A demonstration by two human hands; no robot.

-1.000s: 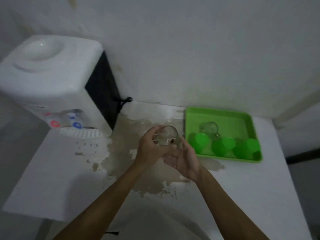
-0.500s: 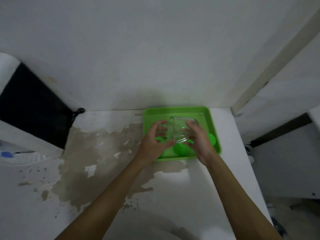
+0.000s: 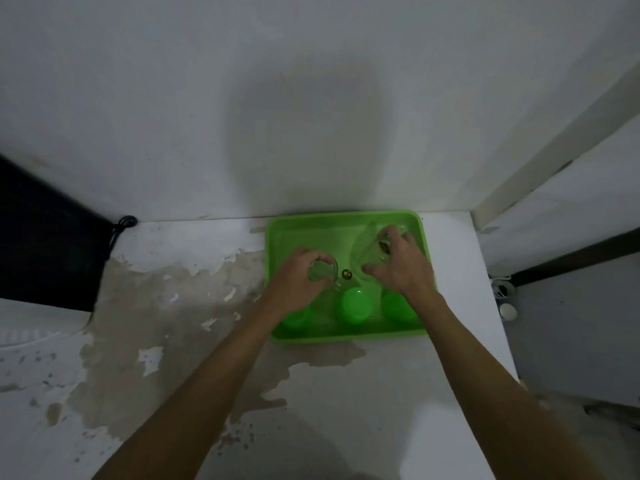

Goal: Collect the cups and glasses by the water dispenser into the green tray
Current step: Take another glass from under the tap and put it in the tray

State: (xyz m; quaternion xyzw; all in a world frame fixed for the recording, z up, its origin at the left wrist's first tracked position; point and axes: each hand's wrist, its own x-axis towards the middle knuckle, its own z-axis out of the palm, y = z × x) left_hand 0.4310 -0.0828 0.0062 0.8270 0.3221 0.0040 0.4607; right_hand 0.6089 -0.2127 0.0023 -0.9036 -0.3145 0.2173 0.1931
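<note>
Green plastic tray sits against the wall at twelve o'clock from me on the worn white table. From the head camera, my left hand is curled around a clear glass over the tray's nine o'clock side, fingers closed on it from above. My right hand wraps a second glass toward the tray's two o'clock corner, also held fast. Three green cups line the tray's six o'clock edge; the outer two are partly hidden under my wrists. To finish well, I'd lower both glasses straight down onto bare floor behind the cups, keep them from knocking together, and let go only once each stands flat
</note>
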